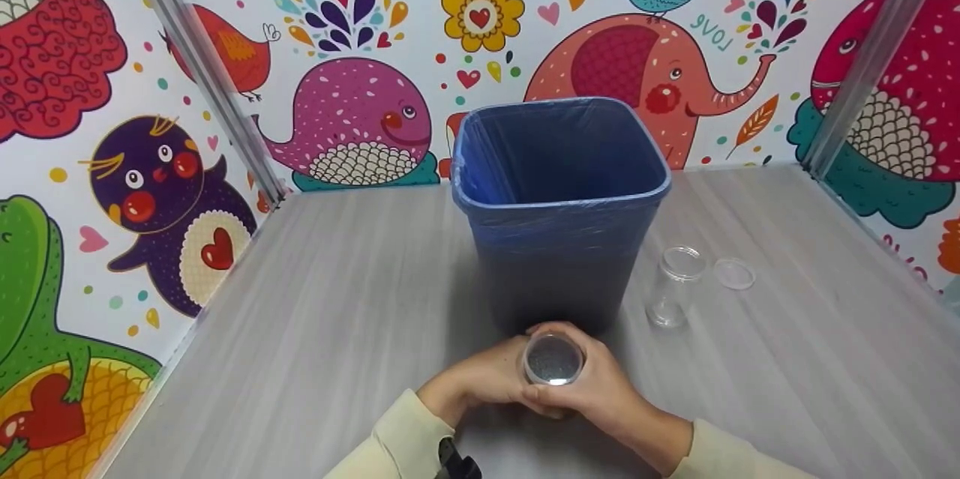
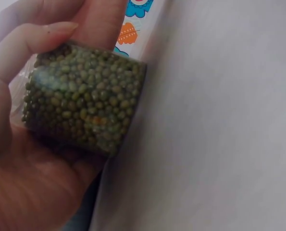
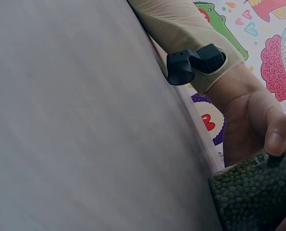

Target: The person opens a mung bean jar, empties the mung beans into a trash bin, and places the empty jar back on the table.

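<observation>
Both hands hold a clear plastic jar (image 1: 553, 359) in front of the bin. Green mung beans (image 2: 85, 96) fill its lower part in the left wrist view. From the left side, my left hand (image 1: 491, 375) curls round the jar. My right hand (image 1: 601, 381) wraps it from the right, its thumb near the rim. The right wrist view shows the left thumb (image 3: 276, 134) against the jar wall, above the beans. The jar's round top faces up toward the head camera.
A tall bin (image 1: 559, 269) with a blue liner stands just beyond the hands. To its right are an upright clear jar (image 1: 670, 291) and a flat clear lid (image 1: 735, 274) on the grey table (image 1: 337, 299). Cartoon-printed walls (image 1: 480, 67) bound the table behind and at the sides.
</observation>
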Demonstrator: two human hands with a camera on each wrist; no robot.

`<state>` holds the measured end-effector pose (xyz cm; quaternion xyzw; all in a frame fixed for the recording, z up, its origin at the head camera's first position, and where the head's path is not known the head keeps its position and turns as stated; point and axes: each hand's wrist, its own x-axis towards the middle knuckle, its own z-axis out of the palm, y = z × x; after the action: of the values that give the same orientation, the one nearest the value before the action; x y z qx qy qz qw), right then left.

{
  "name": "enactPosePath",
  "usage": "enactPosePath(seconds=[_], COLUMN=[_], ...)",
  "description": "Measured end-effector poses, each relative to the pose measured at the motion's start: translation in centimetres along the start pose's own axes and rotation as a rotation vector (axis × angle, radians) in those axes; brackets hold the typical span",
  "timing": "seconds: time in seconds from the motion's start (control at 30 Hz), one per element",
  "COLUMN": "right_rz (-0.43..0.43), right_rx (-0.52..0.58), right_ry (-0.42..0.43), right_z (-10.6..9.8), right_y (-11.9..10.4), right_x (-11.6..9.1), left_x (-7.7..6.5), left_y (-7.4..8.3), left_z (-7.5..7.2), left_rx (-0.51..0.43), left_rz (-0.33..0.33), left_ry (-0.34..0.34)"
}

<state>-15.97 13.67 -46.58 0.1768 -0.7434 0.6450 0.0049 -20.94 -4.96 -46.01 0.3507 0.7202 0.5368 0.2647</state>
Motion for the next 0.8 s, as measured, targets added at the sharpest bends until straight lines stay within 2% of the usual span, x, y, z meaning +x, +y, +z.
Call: enactPosePath(seconds=[0.37,0.67,0.8], right_rz=[-0.026,-0.08,-0.088], right_rx=[0.032,0.062,0.063], right_ry=[-0.033,-0.194,-0.209], right_z=[-0.06,-0.67,-0.74], right_y=[0.25,0.51,0.55], right_x=[0.17,0.83,0.92], left_x=[0.01,-0.28,-0.27], left_y=[-0.12,-0.29,-0.26], left_z=[0.02,-0.38,-0.36], left_rx=[-0.03,-0.096,-0.11], left_rz=[0.007,0.024,0.017], left_ry=[-0.01,-0.065,-0.067])
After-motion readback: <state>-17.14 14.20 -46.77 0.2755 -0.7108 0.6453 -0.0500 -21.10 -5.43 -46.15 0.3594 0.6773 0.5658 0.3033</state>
